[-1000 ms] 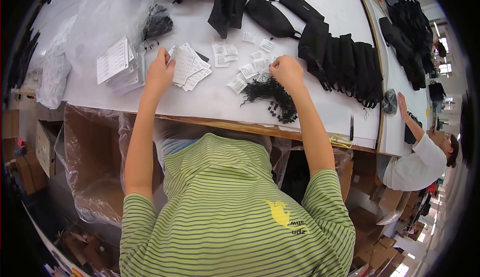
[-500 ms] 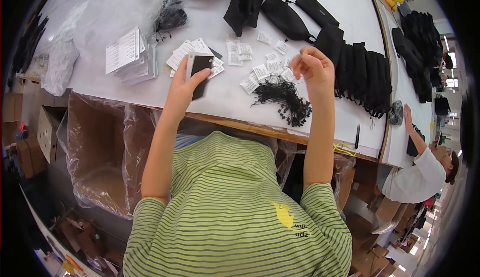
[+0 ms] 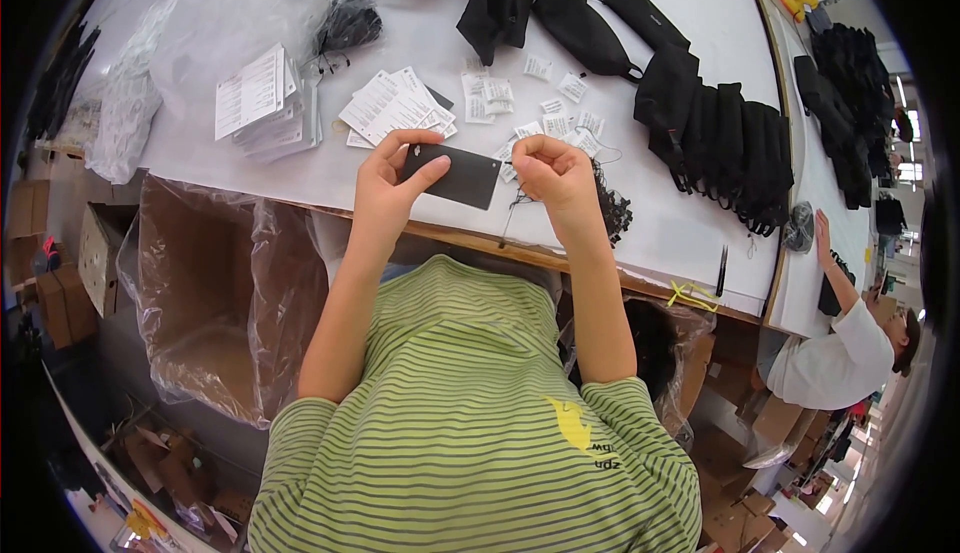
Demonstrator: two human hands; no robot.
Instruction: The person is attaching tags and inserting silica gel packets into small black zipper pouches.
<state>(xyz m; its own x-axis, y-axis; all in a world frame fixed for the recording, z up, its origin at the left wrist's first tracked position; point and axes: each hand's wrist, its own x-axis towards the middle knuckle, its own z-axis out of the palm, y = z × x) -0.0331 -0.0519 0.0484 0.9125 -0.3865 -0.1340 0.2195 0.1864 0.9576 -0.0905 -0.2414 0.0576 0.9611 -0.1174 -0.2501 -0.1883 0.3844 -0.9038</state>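
Note:
My left hand grips a black hang tag between thumb and fingers, holding it sideways above the table's front edge. Thumb and forefinger of my right hand pinch a thin black tag string close to the hole in the tag's right end; its tail hangs down. Whether the string passes through the hole is too small to tell. Behind my right wrist lies a pile of black strings, partly hidden. Small white labels are scattered beyond my hands. White printed cards are fanned beyond my left hand.
A stack of white cards and clear plastic bags occupy the left. Black pouches line the right, near a dark pen-like tool and yellow ties. A plastic-lined box stands below. A co-worker is at right.
My right hand has come left and down with the string, up to the tag's end. My left hand has shifted right and turned the tag sideways, black face showing.

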